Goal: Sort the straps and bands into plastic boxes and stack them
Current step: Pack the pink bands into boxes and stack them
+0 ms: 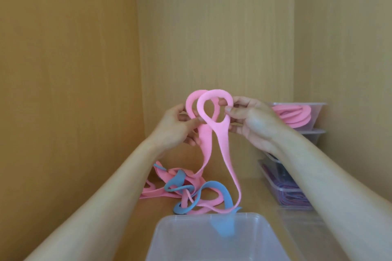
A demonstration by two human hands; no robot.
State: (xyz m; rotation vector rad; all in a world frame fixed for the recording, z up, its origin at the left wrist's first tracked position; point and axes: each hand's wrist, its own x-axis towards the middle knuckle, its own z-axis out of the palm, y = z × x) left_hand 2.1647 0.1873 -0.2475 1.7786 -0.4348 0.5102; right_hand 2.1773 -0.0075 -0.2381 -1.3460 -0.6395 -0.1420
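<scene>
A long pink strap [224, 150] with a looped end at each tip is held up in the middle of the view. My left hand [176, 131] pinches the left loop and my right hand [252, 121] pinches the right loop, the two loops side by side. The strap's middle hangs down to a tangle of pink and blue straps [191, 190] on the wooden shelf. A blue strap [224, 203] trails from the tangle over the rim of a clear plastic box [165, 237] at the bottom.
At the right stand stacked clear boxes, the top one [318, 112] filled with pink straps. A lower clear box [282, 188] holds purple bands. Wooden walls [63, 70] close in the shelf on the left, back and right.
</scene>
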